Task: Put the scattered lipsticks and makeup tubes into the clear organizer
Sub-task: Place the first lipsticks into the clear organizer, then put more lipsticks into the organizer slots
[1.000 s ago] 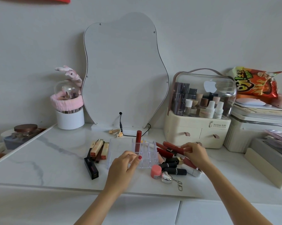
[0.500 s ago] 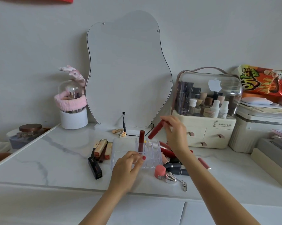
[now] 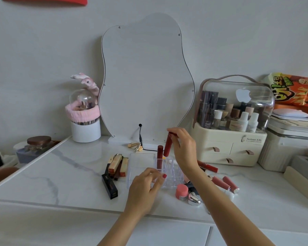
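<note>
The clear organizer (image 3: pixel 140 161) stands on the white marble table, with one dark red tube (image 3: pixel 159 156) upright in a back slot. My right hand (image 3: pixel 184 150) pinches a second dark red tube (image 3: pixel 168 145) by its top, nearly upright, its lower end just above the slots beside the first. My left hand (image 3: pixel 146 189) holds the organizer's front edge. Boxed lipsticks (image 3: pixel 116 165) and a black box (image 3: pixel 109 186) lie to the left. Pink and red tubes (image 3: pixel 226 183), a pink pot (image 3: pixel 182 191) and a silver heart (image 3: pixel 194 201) lie to the right.
A wavy mirror (image 3: pixel 146 77) leans on the wall behind, its cable (image 3: pixel 140 137) trailing onto the table. A cream cosmetics case (image 3: pixel 233 125) stands at the right, a white brush holder (image 3: pixel 85 125) at the left. Boxes and a snack bag (image 3: pixel 295 93) fill the far right.
My right hand lifted a dark red tube from the pile at the right, carried it up and left, and turned it upright over the organizer. My left hand stayed on the organizer.
</note>
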